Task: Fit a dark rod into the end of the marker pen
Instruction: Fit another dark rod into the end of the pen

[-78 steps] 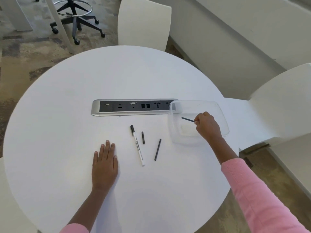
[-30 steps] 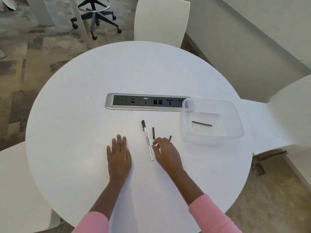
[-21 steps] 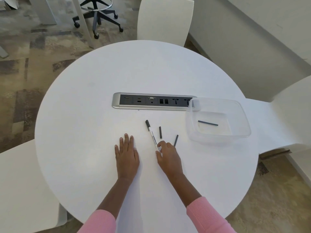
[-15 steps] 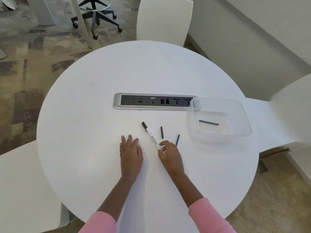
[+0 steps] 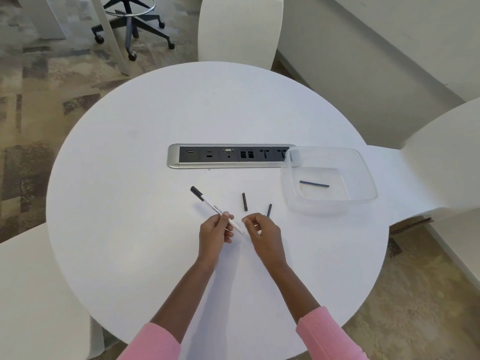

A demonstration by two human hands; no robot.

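Note:
My left hand (image 5: 215, 233) grips a white marker pen (image 5: 211, 206) mid-barrel, lifted off the round white table (image 5: 124, 183). Its black cap points up-left and its white end points toward my right hand (image 5: 263, 231). My right hand hovers just beside that white end, fingers loosely curled and holding nothing. A short dark rod (image 5: 244, 201) lies on the table just beyond my hands. A second dark rod (image 5: 269, 209) lies to its right, its near end hidden behind my right hand. A third dark rod (image 5: 314, 183) lies inside a clear plastic container (image 5: 365, 178) at the right.
A silver and black socket panel (image 5: 228, 156) is set into the table's middle, its right end under the container's corner. White chairs stand at the far side (image 5: 240, 29), at the right (image 5: 446, 162) and at the near left (image 5: 31, 294). A wheeled stool base (image 5: 130, 24) stands beyond.
My right hand left the container, came to the pen and lifted its white end. My left hand rose from flat on the table and took the barrel; the right hand's fingers have come off.

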